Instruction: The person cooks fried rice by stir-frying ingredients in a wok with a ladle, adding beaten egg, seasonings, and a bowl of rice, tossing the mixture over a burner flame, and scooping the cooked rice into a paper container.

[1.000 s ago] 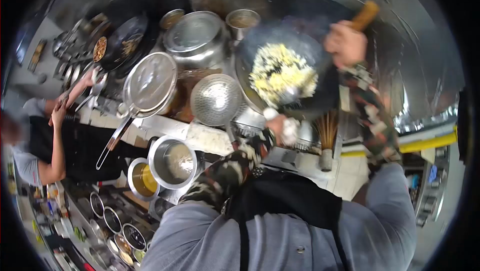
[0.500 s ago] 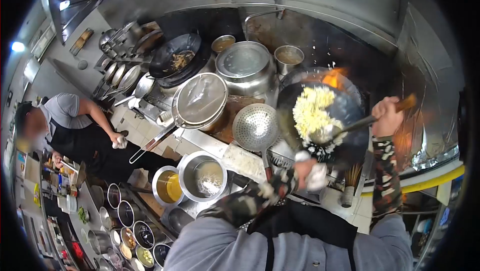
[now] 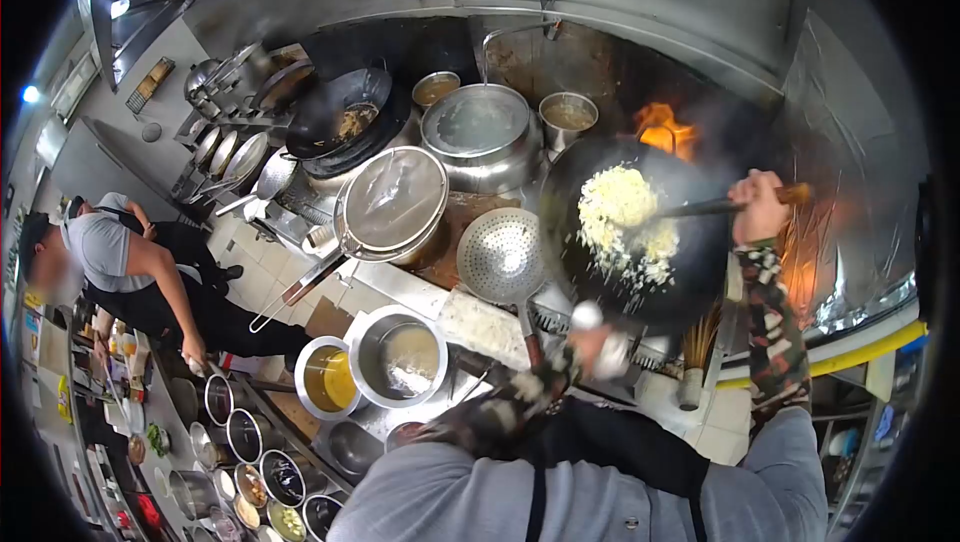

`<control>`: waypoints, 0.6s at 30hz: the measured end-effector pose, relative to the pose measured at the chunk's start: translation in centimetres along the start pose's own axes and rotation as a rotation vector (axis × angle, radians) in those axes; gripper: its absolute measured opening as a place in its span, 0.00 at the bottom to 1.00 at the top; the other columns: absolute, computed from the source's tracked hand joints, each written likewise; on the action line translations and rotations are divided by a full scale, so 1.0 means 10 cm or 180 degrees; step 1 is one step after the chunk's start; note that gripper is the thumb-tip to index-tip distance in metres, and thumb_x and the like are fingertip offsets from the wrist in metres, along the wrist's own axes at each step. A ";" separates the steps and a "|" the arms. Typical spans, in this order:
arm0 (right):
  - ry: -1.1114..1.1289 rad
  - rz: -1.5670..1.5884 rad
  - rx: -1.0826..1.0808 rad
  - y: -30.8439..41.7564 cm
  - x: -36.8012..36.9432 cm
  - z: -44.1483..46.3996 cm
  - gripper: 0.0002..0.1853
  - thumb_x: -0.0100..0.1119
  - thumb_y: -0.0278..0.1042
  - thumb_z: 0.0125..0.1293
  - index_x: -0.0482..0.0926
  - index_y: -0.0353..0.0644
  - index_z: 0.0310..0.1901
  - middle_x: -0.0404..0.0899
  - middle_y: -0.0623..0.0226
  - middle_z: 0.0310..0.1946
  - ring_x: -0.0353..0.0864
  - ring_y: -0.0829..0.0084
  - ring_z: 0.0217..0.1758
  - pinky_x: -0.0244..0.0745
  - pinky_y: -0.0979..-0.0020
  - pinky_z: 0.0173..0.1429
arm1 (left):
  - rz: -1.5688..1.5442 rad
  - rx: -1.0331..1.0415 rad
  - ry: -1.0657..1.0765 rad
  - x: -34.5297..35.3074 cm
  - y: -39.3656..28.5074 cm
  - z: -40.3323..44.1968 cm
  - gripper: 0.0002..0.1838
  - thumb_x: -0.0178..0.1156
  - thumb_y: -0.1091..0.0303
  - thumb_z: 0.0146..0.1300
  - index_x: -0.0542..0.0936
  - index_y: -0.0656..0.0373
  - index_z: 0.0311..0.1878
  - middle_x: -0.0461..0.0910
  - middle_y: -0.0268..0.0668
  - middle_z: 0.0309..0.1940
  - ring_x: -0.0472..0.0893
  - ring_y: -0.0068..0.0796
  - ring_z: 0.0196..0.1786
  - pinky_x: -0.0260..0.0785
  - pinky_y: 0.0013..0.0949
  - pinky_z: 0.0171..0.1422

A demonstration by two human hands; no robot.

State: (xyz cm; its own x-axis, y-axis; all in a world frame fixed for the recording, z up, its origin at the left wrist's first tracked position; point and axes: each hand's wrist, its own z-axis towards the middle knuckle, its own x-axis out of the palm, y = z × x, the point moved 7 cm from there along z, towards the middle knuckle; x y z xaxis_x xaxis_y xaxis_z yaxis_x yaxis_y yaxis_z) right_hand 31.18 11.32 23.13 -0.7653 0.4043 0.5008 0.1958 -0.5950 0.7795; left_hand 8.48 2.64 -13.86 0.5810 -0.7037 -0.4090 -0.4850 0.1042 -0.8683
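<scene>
A large black wok (image 3: 690,282) stands over the burner, with yellow-white fried rice (image 3: 618,204) heaped in its middle. My right hand (image 3: 760,210) is closed round the handle of a ladle (image 3: 705,208), whose wooden end sticks out past my fist. The ladle's bowl is down in the rice and mostly hidden. At the near rim of the wok my left hand (image 3: 590,344) is closed on a white cloth (image 3: 612,356); whether a wok handle is under the cloth I cannot tell. Orange flame (image 3: 665,130) rises behind the far rim.
Left of the wok lies a perforated strainer (image 3: 500,254), beside a pot topped by a mesh sieve (image 3: 395,197). A lidded pot (image 3: 476,122), a second wok (image 3: 335,127) and a pot of yellow liquid (image 3: 330,379) stand around. Two co-workers (image 3: 130,262) are at far left.
The ladle has shifted up and left into the rice, which has gathered together. The wok's near side has swung forward with my left hand. A second co-worker has come into view.
</scene>
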 end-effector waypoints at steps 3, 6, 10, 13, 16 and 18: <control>0.0278 0.0135 0.0045 0.54 0.10 -0.11 0.07 0.49 0.22 0.60 0.68 0.38 0.24 0.60 0.74 0.12 0.58 0.76 0.12 0.57 0.73 0.19 | -0.1677 -0.0481 -0.0104 -0.11 -0.32 -0.43 0.12 0.56 0.65 0.59 0.77 0.59 0.45 0.81 0.37 0.33 0.81 0.36 0.37 0.74 0.37 0.47; 0.0162 0.0108 -0.0011 -0.07 0.18 -0.54 0.08 0.48 0.18 0.58 0.66 0.40 0.23 0.65 0.69 0.15 0.62 0.77 0.14 0.61 0.73 0.20 | -0.4578 -0.1793 -0.0044 -0.49 -0.83 -0.47 0.11 0.56 0.70 0.60 0.78 0.60 0.46 0.81 0.37 0.31 0.81 0.31 0.36 0.74 0.37 0.45; 0.0257 0.0144 -0.0172 -0.05 0.05 -0.07 0.13 0.49 0.19 0.60 0.62 0.44 0.21 0.58 0.74 0.13 0.56 0.79 0.13 0.55 0.74 0.19 | -0.2025 -0.1041 -0.0504 -0.51 -0.38 -0.64 0.12 0.58 0.69 0.58 0.78 0.60 0.45 0.81 0.39 0.32 0.81 0.33 0.37 0.73 0.38 0.46; 0.0241 0.0286 -0.0132 0.66 0.09 -0.14 0.12 0.46 0.18 0.59 0.62 0.45 0.21 0.57 0.74 0.12 0.54 0.79 0.10 0.53 0.74 0.16 | -0.2244 -0.0537 -0.0398 -0.49 -0.53 -0.81 0.12 0.59 0.68 0.56 0.79 0.60 0.44 0.81 0.41 0.34 0.81 0.35 0.38 0.72 0.39 0.47; -0.0314 -0.0090 -0.0005 0.03 0.08 -0.48 0.11 0.45 0.19 0.59 0.62 0.43 0.21 0.60 0.70 0.12 0.57 0.77 0.11 0.56 0.75 0.18 | -0.3176 -0.0955 0.0114 -0.62 -0.68 -0.38 0.13 0.60 0.67 0.55 0.79 0.61 0.43 0.81 0.43 0.35 0.81 0.37 0.38 0.72 0.39 0.47; 0.0063 0.0058 -0.0195 -0.26 0.02 -0.36 0.11 0.46 0.19 0.59 0.62 0.42 0.22 0.61 0.70 0.13 0.59 0.76 0.11 0.59 0.74 0.19 | -0.2503 -0.1022 -0.0060 -0.65 -0.54 -0.33 0.13 0.60 0.67 0.54 0.79 0.61 0.43 0.81 0.44 0.35 0.81 0.38 0.38 0.71 0.40 0.48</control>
State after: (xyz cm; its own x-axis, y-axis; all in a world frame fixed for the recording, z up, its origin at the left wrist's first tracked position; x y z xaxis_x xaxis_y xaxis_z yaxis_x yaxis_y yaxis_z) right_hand 28.29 10.44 19.82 -0.7740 0.3797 0.5067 0.1722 -0.6438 0.7456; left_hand 5.14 4.39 -5.61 0.8361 -0.4757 0.2731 -0.0957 -0.6168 -0.7813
